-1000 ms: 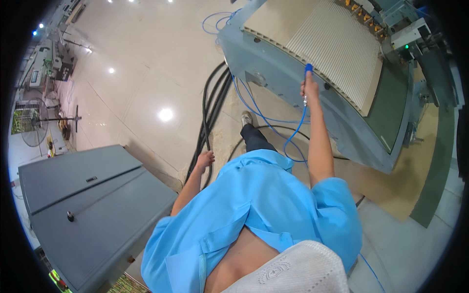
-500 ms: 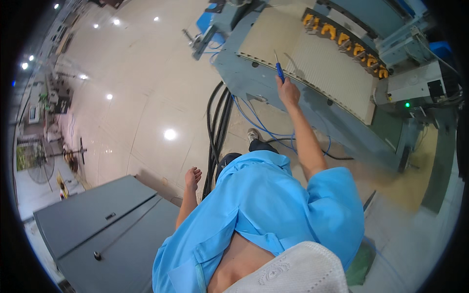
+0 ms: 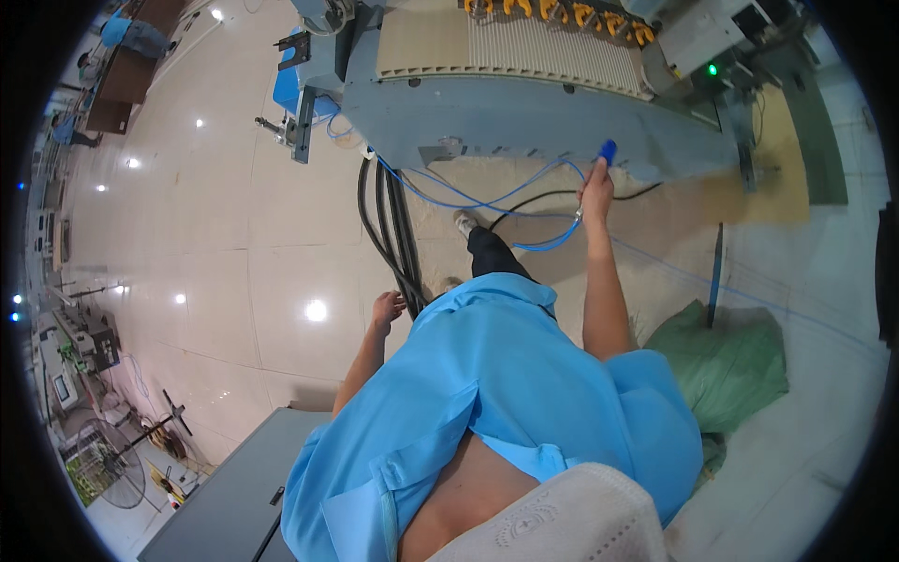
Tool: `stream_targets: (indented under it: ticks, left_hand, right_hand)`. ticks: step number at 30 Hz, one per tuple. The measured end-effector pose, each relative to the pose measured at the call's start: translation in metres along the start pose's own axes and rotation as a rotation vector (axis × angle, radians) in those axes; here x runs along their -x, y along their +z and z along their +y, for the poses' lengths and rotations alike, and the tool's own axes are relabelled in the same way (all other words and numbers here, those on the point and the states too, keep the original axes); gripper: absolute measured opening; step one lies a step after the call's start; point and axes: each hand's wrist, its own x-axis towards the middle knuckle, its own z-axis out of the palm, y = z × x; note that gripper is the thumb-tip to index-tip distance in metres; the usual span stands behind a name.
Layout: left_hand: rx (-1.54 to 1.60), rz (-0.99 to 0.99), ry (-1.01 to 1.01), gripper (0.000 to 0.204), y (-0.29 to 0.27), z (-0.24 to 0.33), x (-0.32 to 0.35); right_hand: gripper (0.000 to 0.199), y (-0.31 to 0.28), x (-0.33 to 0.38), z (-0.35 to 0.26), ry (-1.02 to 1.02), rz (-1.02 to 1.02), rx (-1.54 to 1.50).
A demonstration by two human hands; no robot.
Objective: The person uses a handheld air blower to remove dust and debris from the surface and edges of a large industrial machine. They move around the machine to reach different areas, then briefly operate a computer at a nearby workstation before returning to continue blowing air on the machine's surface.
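A blue air gun [image 3: 606, 153] is gripped in the right hand [image 3: 594, 190], fingers closed around it, with the arm raised toward the side panel of the grey machine [image 3: 524, 117]. A thin blue hose [image 3: 487, 201] runs from the tool in loops to the machine's lower left corner. The left hand [image 3: 386, 309] hangs empty, fingers loosely spread, beside the black cables [image 3: 389, 239] lying on the tiled floor [image 3: 215, 234]

Factory floor, large grey machine [image 3: 524, 112] with ribbed bed, black cables [image 3: 389, 234] across pale polished tiles; pedestal fan [image 3: 112, 459]
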Motion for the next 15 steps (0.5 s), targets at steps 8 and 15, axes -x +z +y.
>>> stream_targets:
  ticks: [8,15]
  left_hand:
    - [-0.218,-0.006,0.056,0.033,-0.050,-0.007,-0.006]
    - [-0.543,-0.147,0.495,0.043,0.029,0.008,0.034]
  right_hand:
    - [0.062,-0.017,0.081,-0.011,0.116,0.008,-0.362]
    - [0.064,-0.039,0.123,0.020,0.414,0.091,-0.776]
